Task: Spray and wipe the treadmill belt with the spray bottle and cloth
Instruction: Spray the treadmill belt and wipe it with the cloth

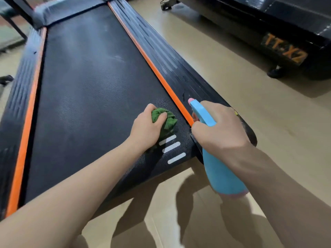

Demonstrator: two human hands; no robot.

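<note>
Head view: I am pressing a green cloth [165, 119] onto the treadmill belt [89, 86].
My left hand [147, 126] is gripping it; my right hand [217, 127] is holding the spray bottle [222, 172].

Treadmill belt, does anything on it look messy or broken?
Nothing looks broken. The belt shows faint pale dusty smears up its middle, and a few dark droplets sit on the right side rail beside the spray bottle nozzle.
</note>
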